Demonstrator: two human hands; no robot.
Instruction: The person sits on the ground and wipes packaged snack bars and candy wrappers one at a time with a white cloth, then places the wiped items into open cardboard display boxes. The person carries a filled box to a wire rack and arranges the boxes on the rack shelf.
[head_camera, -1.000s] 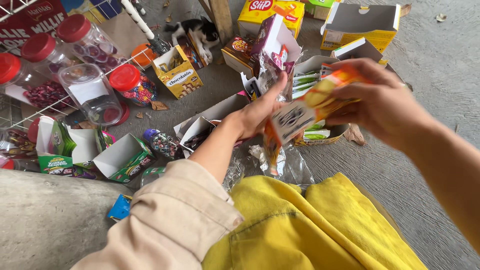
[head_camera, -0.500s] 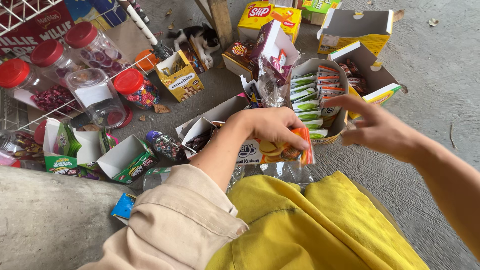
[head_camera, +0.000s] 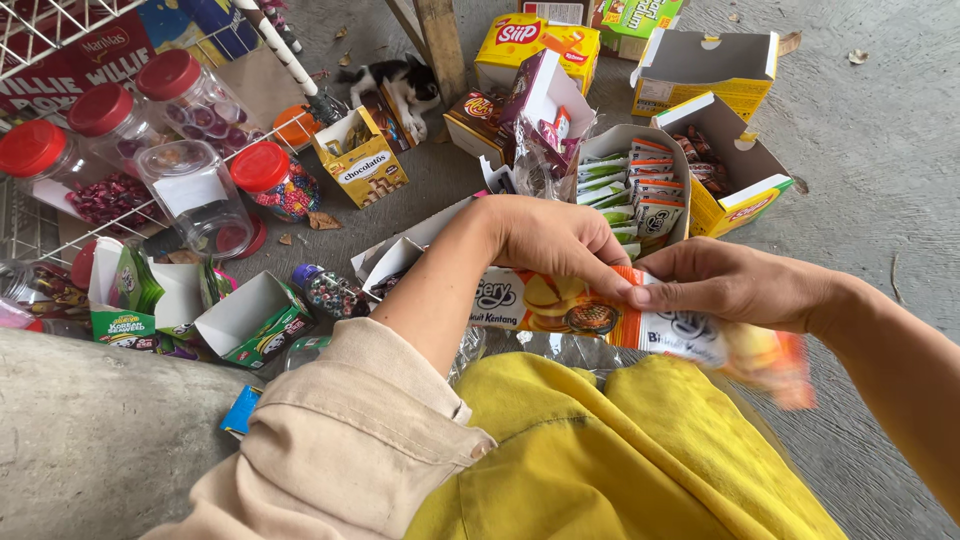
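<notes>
Snack packets, orange strip, pinched between left hand & right hand over yellow lap; right end blurred, left hand hides top edge. White box behind holds packets; red-lid jars w/ sweets.

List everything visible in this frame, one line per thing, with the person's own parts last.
snack packet strip: one, orange and white, held across the lap
red-lidded jars: four, clear, on wire rack at left
lidless jar: one, clear, lying beside them
open yellow boxes: several, right and top
sachet box: one, white, centre, green and orange sachets
small yellow box: one, centre left
green-white cartons: a few, open, lower left
kitten: one, black and white, top centre
yellow cloth: one, over lap
left hand: gripping the strip
right hand: pinching the strip
</notes>
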